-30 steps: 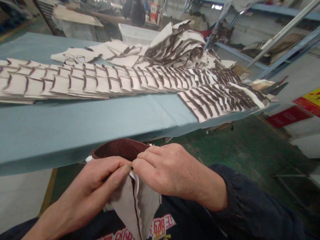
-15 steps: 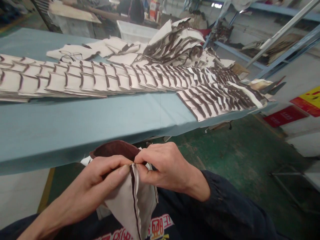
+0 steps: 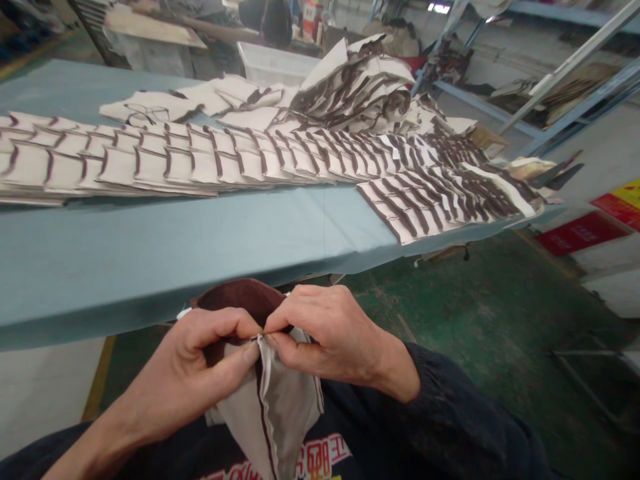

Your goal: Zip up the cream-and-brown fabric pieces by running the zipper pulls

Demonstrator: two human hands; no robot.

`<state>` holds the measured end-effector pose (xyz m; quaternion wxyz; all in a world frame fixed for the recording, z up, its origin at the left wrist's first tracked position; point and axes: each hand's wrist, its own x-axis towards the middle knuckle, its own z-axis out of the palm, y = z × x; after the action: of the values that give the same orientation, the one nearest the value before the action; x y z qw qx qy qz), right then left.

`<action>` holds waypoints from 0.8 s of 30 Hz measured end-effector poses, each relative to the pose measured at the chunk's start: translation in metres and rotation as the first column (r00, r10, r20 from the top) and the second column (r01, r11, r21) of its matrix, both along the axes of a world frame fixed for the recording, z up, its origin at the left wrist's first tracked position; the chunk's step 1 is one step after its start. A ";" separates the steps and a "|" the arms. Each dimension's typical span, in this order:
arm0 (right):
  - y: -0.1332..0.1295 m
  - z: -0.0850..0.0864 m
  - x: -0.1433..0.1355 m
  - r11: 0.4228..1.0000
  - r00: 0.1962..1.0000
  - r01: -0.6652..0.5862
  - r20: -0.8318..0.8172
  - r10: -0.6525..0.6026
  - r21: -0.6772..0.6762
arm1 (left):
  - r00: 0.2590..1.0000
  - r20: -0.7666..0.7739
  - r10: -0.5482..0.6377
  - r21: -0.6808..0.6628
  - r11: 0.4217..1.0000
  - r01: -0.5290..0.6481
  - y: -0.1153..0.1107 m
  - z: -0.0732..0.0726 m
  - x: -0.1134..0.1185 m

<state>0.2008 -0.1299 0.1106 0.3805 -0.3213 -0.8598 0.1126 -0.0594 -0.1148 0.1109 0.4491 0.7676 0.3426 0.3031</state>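
Observation:
Close to my chest I hold up a sewn fabric piece [image 3: 240, 413], beige outside with a dark brown inner side showing at its open top. A dark seam runs down its front to a point. My left hand [image 3: 200, 373] pinches the top edge beside the seam between thumb and forefinger. On the other side of the seam, my right hand [image 3: 330, 333] pinches the same edge, its fingertips almost touching the left ones. The edge right under the fingertips is hidden.
Ahead stands a table with a blue cover [image 3: 200, 247]. Overlapping rows of beige pieces with dark edges [image 3: 190, 160] lie along it, beside a striped stack [image 3: 425, 207] at right. Behind are a loose fabric heap [image 3: 355, 87], eyeglasses [image 3: 147, 115] and a white bin [image 3: 275, 63].
Both hands remain at the fabric's top edge. My left thumb and fingertips have shifted slightly at the seam, and the edge there is folded over a little more. The view has moved slightly.

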 end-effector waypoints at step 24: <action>0.017 0.020 -0.006 0.909 0.995 -0.098 -0.020 0.099 -0.405 | 0.986 -0.142 0.088 0.067 0.995 -0.079 0.002 0.005 -0.015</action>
<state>0.1949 -0.1128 0.1308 0.2991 -0.3495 -0.8331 0.3071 -0.0746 -0.1127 0.1163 0.3863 0.7859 0.3965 0.2754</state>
